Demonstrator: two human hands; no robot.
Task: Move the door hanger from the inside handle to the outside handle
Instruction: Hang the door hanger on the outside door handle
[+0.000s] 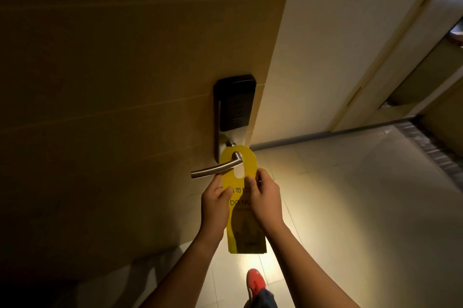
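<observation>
Head view: yellow door hanger (244, 210) hangs with its cut-out looped over the steel lever handle (216, 169) on the tan door (112, 82), below a black card lock (235, 103). Left hand (216, 203) pinches the hanger's left edge, thumb on the printed face. Right hand (266, 201) pinches the right edge just under the cut-out. Red shoe (256, 282) on pale tiled floor (350, 207) below. Which side of the door: cannot tell.

Dim tan wall (100, 57), pale tiled floor (350, 207)
</observation>
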